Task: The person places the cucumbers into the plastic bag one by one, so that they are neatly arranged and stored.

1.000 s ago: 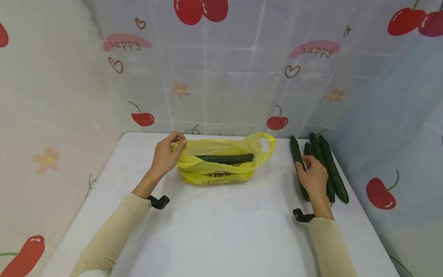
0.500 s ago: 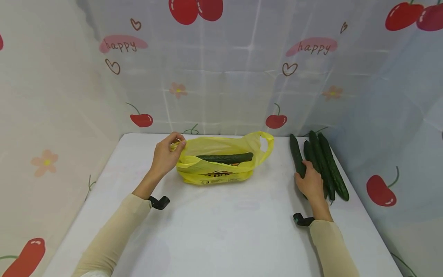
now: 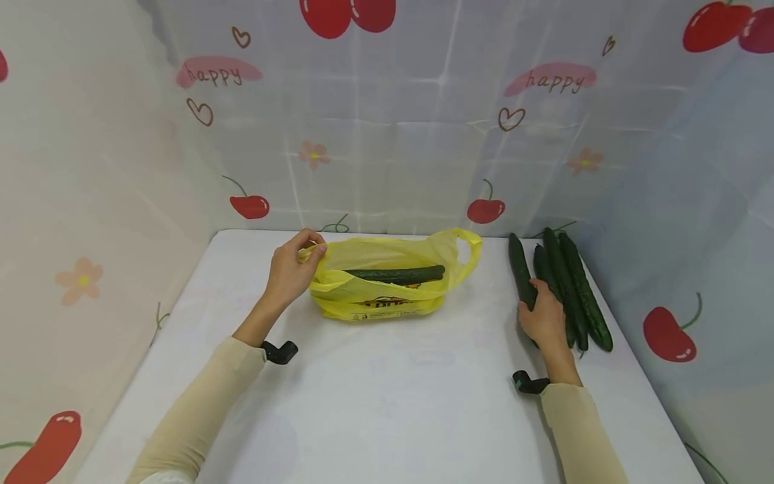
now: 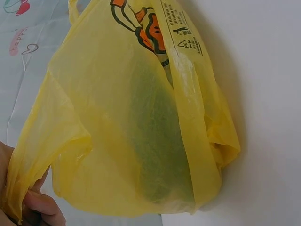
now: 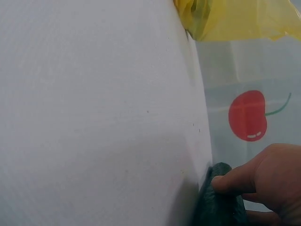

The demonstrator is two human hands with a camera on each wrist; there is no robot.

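In the head view, a yellow plastic bag [image 3: 377,302] lies on the white table with its mouth spread, and a dark green cucumber [image 3: 396,275] shows inside. My left hand [image 3: 291,265] pinches the bag's left handle; the left wrist view shows the thumb [image 4: 44,205] against the bunched plastic. On the right, my right hand [image 3: 544,319] grips the leftmost loose cucumber [image 3: 520,265] around its middle, thumb on its left side. That cucumber [image 5: 218,207] still appears to rest on the table. The hand hides part of its lower end.
Right of the gripped cucumber lie three more cucumbers [image 3: 583,292] side by side, near the table's right edge. Patterned curtains [image 3: 399,134] stand close behind and beside the table [image 3: 387,403]. The bag's right handle [image 3: 468,259] loops up unheld.
My right hand has come down from just above the leftmost cucumber and closed around it. The left hand keeps its hold on the bag. The head view shifts slightly.
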